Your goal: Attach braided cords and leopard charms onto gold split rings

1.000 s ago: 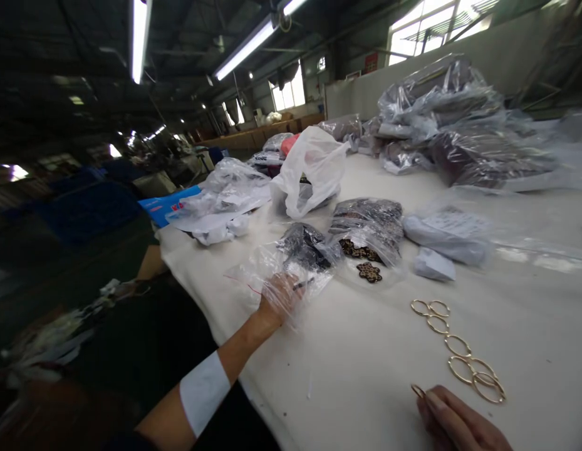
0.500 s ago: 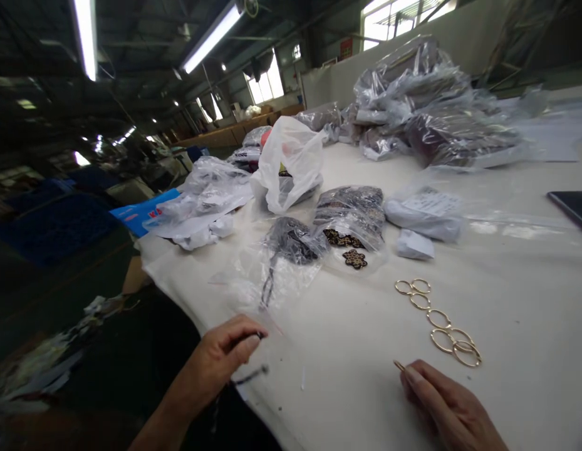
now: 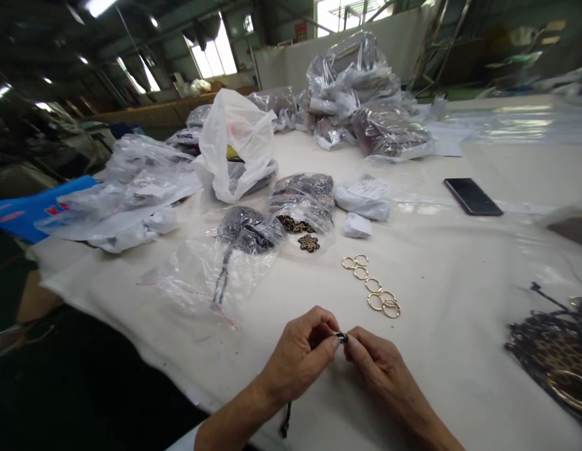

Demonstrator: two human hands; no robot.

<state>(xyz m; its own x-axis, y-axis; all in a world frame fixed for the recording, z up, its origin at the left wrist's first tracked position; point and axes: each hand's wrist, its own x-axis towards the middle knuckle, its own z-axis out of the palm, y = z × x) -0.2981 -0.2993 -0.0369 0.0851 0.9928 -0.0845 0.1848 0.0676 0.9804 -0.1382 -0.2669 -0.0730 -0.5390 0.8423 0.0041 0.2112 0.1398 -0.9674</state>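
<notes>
My left hand (image 3: pixel 297 360) and my right hand (image 3: pixel 379 369) meet fingertip to fingertip low in the view, just above the white table (image 3: pixel 441 351). Both pinch the small dark end of a black cord (image 3: pixel 341 338); the rest of the cord hangs below my left wrist. Whether my right fingers hold anything else is hidden. A short row of gold rings (image 3: pixel 373 285) lies just beyond my hands. A clear zip bag (image 3: pixel 210 275) with more black cords lies flat to the left.
Leopard-print pieces (image 3: pixel 309 243) spill from a small bag beyond the rings. A white plastic bag (image 3: pixel 234 144) and piles of wrapped goods stand further back. A black phone (image 3: pixel 472 196) lies right; dark leopard-print items (image 3: pixel 549 351) lie at the right edge.
My left hand left the clear zip bag with a black cord and came to the middle. My right hand moved left to meet it. The view swung right.
</notes>
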